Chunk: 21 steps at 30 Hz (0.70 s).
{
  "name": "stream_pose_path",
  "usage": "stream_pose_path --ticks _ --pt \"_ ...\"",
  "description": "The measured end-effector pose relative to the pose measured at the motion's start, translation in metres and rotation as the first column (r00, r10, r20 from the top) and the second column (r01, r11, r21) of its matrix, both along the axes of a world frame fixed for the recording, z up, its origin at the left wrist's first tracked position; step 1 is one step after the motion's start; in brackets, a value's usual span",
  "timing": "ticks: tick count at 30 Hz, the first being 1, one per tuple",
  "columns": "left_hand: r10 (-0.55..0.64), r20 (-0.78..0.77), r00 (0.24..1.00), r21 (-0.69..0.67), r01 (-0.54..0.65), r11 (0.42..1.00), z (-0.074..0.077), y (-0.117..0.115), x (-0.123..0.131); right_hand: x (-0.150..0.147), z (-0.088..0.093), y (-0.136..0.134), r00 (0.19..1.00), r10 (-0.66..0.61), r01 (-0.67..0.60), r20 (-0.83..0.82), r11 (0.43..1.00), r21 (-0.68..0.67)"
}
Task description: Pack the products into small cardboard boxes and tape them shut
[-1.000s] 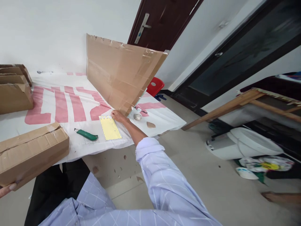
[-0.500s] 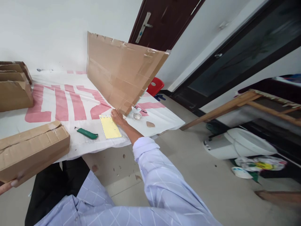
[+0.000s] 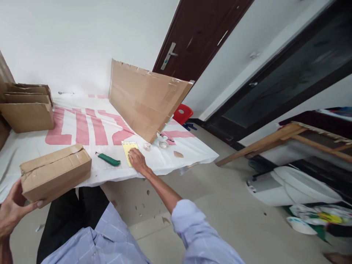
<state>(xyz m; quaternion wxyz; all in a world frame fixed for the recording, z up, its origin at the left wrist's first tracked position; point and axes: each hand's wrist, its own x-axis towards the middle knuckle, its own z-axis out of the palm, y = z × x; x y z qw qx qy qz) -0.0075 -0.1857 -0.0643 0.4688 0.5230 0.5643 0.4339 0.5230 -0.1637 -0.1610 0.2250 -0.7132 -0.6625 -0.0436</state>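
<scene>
On the left, my left hand [image 3: 17, 209] grips the near left end of a closed cardboard box [image 3: 57, 170], thumb along its lower side. The box rests at the front edge of the cloth-covered table [image 3: 68, 176]. My right hand [image 3: 137, 160], fingers curled together, lies over the right part of a yellow sheet of notepaper [image 3: 125, 148] with a scalloped edge. The fingertips are pressed on the paper and part of it is hidden. Between the box and the paper lies a green utility knife [image 3: 108, 159].
A large cardboard sheet [image 3: 145, 99] stands tilted at the back. Near its foot are rolls of clear tape [image 3: 163, 144] and a cardboard scrap [image 3: 178, 154]. Several open boxes [image 3: 27, 113] stand at left. A red stool [image 3: 182, 113] is behind the table, a white bucket [image 3: 297, 185] at right.
My right hand has moved from beside the cardboard sheet's foot onto the yellow paper. More of my left hand shows at the box's end. The view has shifted, so the table sits lower and further right.
</scene>
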Motion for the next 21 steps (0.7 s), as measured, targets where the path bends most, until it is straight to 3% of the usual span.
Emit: stream_pose_path --ticks 3,6,10,14,16,18,21 --pt "-0.021 -0.007 1.0 0.039 0.022 0.999 -0.011 0.001 -0.006 -0.017 -0.01 -0.027 0.999 0.042 -0.042 -0.002 0.999 -0.013" --pt "-0.07 -0.006 0.997 0.061 0.071 0.996 -0.012 -0.004 -0.007 -0.019 -0.009 -0.041 0.998 0.051 -0.051 -0.023 0.999 -0.015" --pt "-0.205 -0.014 0.979 0.067 0.205 0.976 -0.009 -0.013 -0.005 -0.02 0.006 -0.041 0.995 0.056 -0.056 -0.08 0.998 0.011" --pt "-0.273 0.008 0.962 0.14 0.269 0.953 -0.01 -0.017 -0.003 -0.052 0.03 -0.033 0.971 0.166 -0.154 -0.171 0.985 0.084" --pt "-0.263 0.024 0.965 0.2 0.253 0.947 -0.01 -0.018 -0.003 -0.081 0.044 -0.032 0.909 0.286 -0.247 -0.304 0.956 0.162" --pt "-0.259 0.036 0.965 0.252 0.242 0.937 -0.008 -0.018 -0.001 -0.112 0.059 -0.032 0.795 0.403 -0.321 -0.452 0.914 0.249" --pt "-0.247 0.03 0.969 0.291 0.228 0.929 -0.004 -0.017 0.004 -0.151 0.079 -0.033 0.663 0.488 -0.394 -0.567 0.872 0.29"
